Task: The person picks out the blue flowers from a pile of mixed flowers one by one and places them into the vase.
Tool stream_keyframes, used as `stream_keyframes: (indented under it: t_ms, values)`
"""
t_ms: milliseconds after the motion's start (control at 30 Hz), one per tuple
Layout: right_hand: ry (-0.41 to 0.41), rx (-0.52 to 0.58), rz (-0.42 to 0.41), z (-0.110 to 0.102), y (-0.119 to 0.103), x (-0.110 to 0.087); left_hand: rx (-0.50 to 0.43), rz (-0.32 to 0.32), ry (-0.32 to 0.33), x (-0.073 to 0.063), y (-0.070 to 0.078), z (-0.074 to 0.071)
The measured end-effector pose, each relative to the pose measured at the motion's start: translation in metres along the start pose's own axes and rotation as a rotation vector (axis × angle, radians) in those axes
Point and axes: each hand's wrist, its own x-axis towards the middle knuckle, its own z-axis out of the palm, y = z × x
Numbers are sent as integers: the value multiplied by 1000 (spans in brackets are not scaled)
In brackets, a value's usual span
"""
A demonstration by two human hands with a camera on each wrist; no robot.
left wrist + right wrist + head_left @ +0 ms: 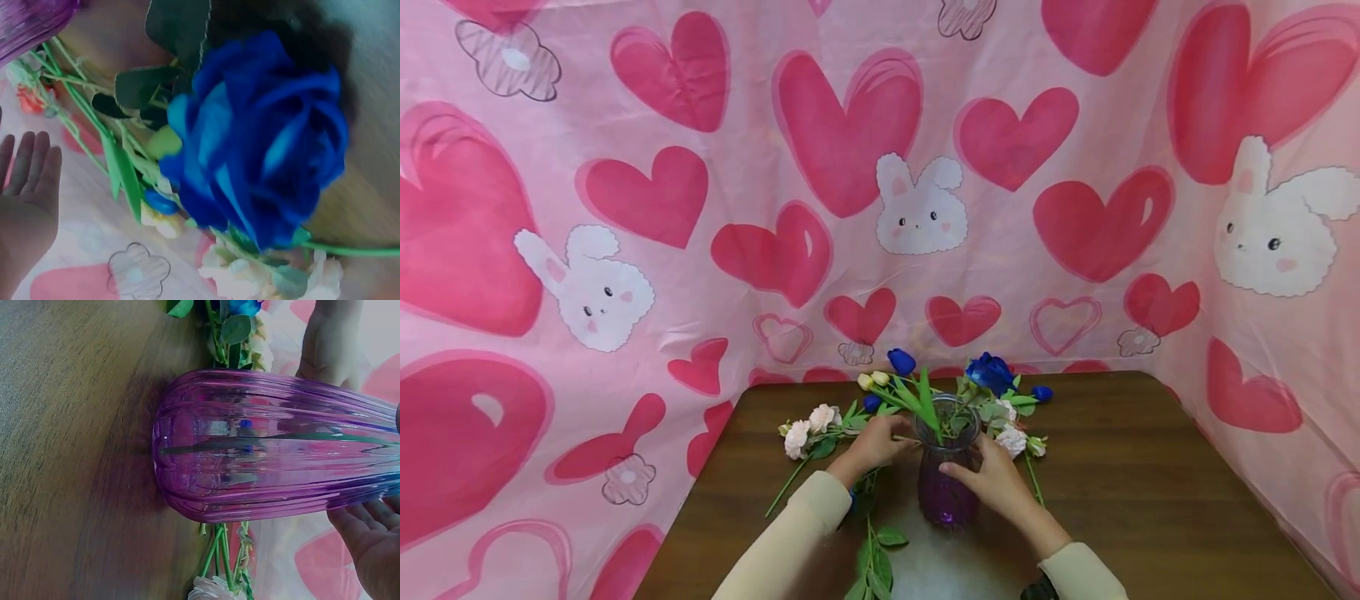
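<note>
A purple ribbed glass vase [947, 496] is in front of me, and its clear rim shows at the top. My right hand [1000, 479] holds it near the neck, thumb on the near side. To the left of the neck is my left hand [880, 446]; the left wrist view shows straight fingers [39, 159] with nothing in them. Inside the vase, a dark green stem [250, 445] runs down toward the base. Green leaves [927, 408] overlap its mouth in the head view. A large blue rose [262, 144] lies close below my left wrist.
Pale pink flowers [808, 431] lie to the left on the brown table [1150, 492]. Behind the vase are blue tulips [901, 362] and yellow ones [872, 380]. Another blue rose [991, 373] and white flowers [1011, 440] lie right. A pink heart-patterned cloth [850, 275] hangs behind.
</note>
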Motion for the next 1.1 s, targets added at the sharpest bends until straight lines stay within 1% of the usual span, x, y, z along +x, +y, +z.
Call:
stream_keyframes:
  t_ms: [67,100,167,233,300,400,433,600,700,800,933,1100]
  values:
    - [-2,3,1,0,0,0,17,1,30,1,1,4]
    - [-1,3,2,0,1,0,24,-8,55,1,1,7]
    - [1,0,10,0,1,-1,24,-41,112,2,2,12]
    - [2,-1,19,0,1,-1,23,-94,147,3,3,19]
    - [0,-1,29,0,1,-1,35,-163,166,3,4,25]
    - [-4,2,43,-1,0,-1,103,-202,168,4,6,33]
    - [-3,2,46,-1,0,-1,135,-205,165,5,7,35]
    - [6,1,53,-2,-1,-1,297,-171,160,12,13,38]
    - [4,6,49,-1,0,-1,398,-169,157,16,13,38]
    - [4,16,48,0,0,-1,481,-182,122,20,9,39]
    - [9,34,47,1,1,-1,553,-181,75,24,3,43]
    - [17,43,43,2,-1,-2,582,-152,70,26,-2,47]
